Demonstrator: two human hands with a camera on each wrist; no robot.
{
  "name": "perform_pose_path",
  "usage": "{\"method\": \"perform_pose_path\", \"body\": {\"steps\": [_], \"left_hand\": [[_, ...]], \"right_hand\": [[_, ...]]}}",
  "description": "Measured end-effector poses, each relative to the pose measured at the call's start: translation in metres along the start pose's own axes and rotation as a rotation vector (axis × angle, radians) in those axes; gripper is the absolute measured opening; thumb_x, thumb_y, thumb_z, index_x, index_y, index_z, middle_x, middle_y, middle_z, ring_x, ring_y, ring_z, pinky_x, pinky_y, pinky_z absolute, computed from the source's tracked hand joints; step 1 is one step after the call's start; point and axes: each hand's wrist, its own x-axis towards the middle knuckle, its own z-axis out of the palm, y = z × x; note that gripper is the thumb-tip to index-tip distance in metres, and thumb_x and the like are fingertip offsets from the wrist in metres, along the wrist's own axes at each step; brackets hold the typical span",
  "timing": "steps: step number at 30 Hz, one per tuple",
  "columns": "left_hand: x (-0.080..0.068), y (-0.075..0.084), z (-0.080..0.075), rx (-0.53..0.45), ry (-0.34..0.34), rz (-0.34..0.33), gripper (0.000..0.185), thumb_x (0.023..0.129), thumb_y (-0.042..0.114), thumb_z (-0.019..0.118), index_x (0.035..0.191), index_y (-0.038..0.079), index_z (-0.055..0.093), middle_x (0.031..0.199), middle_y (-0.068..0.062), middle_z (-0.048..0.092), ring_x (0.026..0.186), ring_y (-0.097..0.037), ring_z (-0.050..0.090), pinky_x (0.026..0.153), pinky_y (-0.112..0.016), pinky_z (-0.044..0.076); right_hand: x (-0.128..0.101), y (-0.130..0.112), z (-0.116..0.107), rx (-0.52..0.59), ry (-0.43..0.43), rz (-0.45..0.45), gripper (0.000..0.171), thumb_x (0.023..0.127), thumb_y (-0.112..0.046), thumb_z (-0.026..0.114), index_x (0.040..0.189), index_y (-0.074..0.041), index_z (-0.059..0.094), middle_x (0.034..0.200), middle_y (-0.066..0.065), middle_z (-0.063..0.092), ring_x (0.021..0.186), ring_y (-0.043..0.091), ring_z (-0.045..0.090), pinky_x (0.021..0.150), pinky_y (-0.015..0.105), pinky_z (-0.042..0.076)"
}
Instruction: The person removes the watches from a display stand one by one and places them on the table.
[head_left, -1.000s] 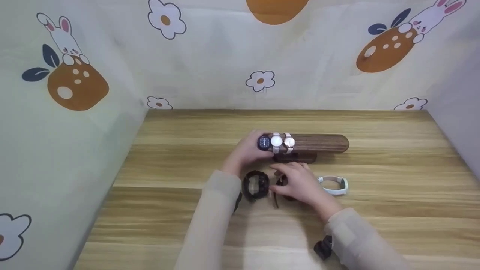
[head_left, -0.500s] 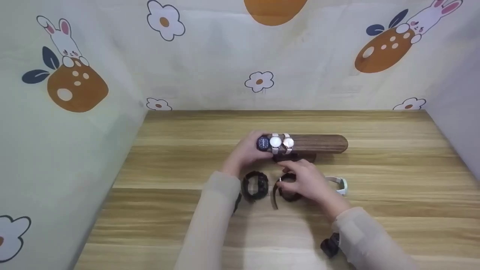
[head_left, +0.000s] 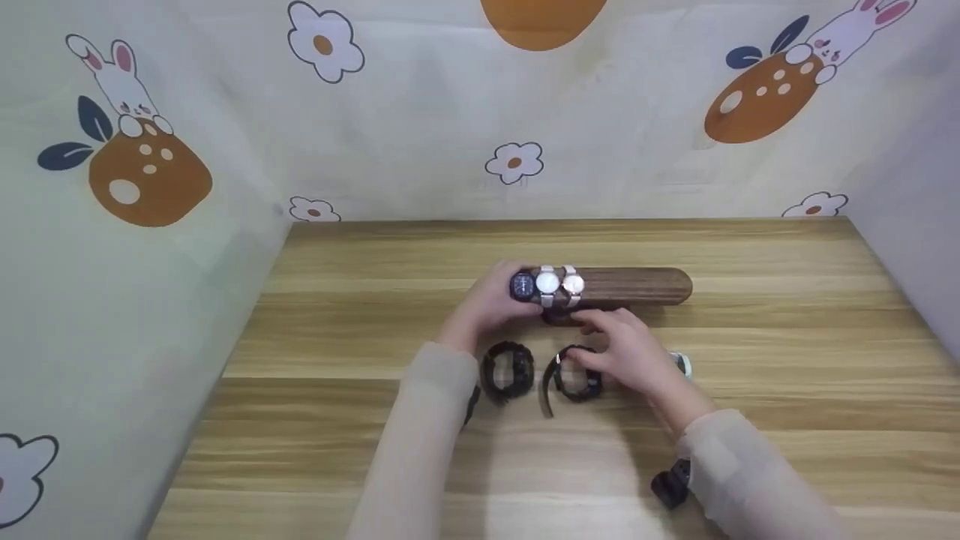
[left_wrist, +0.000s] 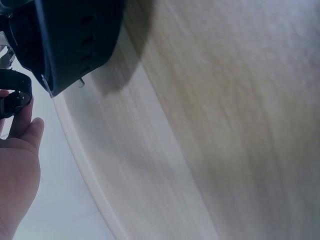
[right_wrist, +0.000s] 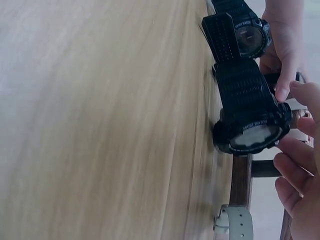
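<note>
— Where are the hands?

— The left hand point(head_left: 491, 304) wraps its fingers round the left end of the wooden watch stand point(head_left: 637, 286), right by the dark-faced watch point(head_left: 522, 286) mounted there; two pale-faced watches point(head_left: 559, 284) sit just beside that one on the bar.

— And the right hand?

— The right hand point(head_left: 626, 352) is over the black sport watch point(right_wrist: 250, 117) on the wooden table point(head_left: 750, 375), fingertips at its case (the wrist view shows them touching its edge). Whether it truly pinches it, I cannot tell.

— Anything else lying there?

— Another black watch point(head_left: 508, 371) just left of it, and a white watch point(right_wrist: 237, 222), mostly hidden behind the right hand.
</note>
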Motion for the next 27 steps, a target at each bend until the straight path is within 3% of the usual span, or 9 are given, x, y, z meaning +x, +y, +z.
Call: {"method": "perform_pose_path", "body": {"steps": [7, 14, 19, 27], "left_hand": [[0.001, 0.0, -0.001, -0.005, -0.002, 0.001, 0.069, 0.07, 0.02, 0.08, 0.132, 0.013, 0.05, 0.127, -0.006, 0.05, 0.113, -0.019, 0.048, 0.1, -0.036, 0.038], [0.0, 0.001, -0.001, -0.015, -0.012, -0.011, 0.069, 0.069, 0.018, 0.08, 0.131, 0.015, 0.05, 0.128, -0.006, 0.049, 0.114, -0.02, 0.048, 0.1, -0.037, 0.037], [0.001, 0.001, -0.001, 0.004, -0.021, 0.014, 0.068, 0.069, 0.017, 0.08, 0.131, 0.014, 0.051, 0.127, -0.007, 0.051, 0.114, -0.021, 0.048, 0.1, -0.036, 0.037], [0.001, 0.001, -0.002, -0.004, -0.026, -0.016, 0.068, 0.07, 0.018, 0.079, 0.132, 0.017, 0.05, 0.127, -0.005, 0.05, 0.114, -0.019, 0.048, 0.1, -0.037, 0.037]], "right_hand": [[0.0, 0.005, -0.008, 0.001, 0.041, 0.033, 0.053, 0.075, -0.032, 0.077, 0.121, -0.01, 0.061, 0.096, 0.002, 0.066, 0.089, 0.023, 0.053, 0.083, 0.044, 0.045], [0.003, 0.013, -0.016, -0.042, 0.071, 0.023, 0.052, 0.076, -0.031, 0.076, 0.119, -0.006, 0.06, 0.106, 0.011, 0.065, 0.101, 0.031, 0.056, 0.098, 0.049, 0.037], [0.006, 0.019, -0.023, -0.075, 0.089, 0.001, 0.051, 0.075, -0.027, 0.077, 0.118, -0.005, 0.061, 0.109, 0.014, 0.064, 0.103, 0.033, 0.055, 0.095, 0.049, 0.04], [0.009, 0.027, -0.035, -0.07, 0.077, -0.004, 0.054, 0.076, -0.028, 0.076, 0.121, -0.004, 0.059, 0.114, 0.017, 0.062, 0.108, 0.036, 0.053, 0.099, 0.051, 0.036]]}}
